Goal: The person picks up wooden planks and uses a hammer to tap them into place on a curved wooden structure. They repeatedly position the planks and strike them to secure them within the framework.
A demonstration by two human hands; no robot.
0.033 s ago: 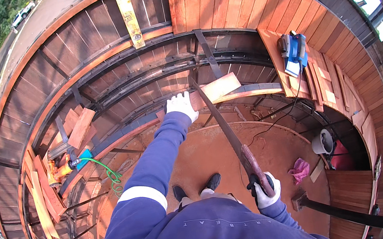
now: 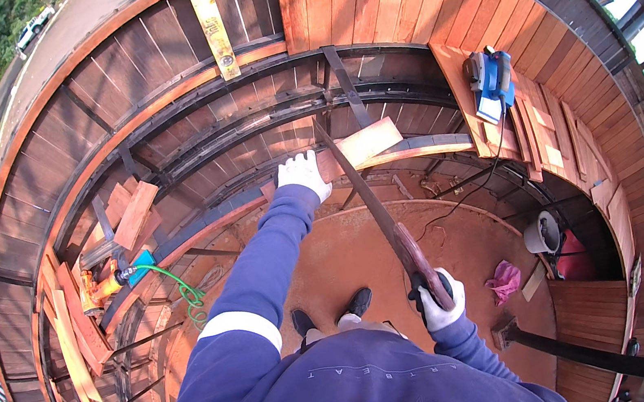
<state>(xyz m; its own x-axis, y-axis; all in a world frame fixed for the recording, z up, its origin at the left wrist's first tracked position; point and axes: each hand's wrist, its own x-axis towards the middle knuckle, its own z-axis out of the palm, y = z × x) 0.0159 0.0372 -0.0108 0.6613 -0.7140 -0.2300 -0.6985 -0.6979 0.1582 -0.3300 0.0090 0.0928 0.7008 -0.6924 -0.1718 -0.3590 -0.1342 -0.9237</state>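
Observation:
My left hand [image 2: 302, 177], in a white glove, grips a short reddish board [image 2: 369, 138] lying across the curved rail, fingers over its top. My right hand [image 2: 439, 300], in a white and black glove, is closed on the wooden handle of a long handsaw [image 2: 367, 199]. The blade runs diagonally away from me, crossing the board just right of my left hand; whether its teeth are in the wood I cannot tell.
Curved timber tiers on a metal frame ring me. Offcuts [image 2: 135, 215] and a yellow power tool [image 2: 100, 288] with a green hose lie left; a blue power tool [image 2: 493, 82] sits upper right. A bucket [image 2: 540, 233], pink cloth [image 2: 503, 281] and black post [image 2: 574, 351] are lower right.
The saw and my right hand have moved forward, away from me along the blade's line. My left hand stays on the board.

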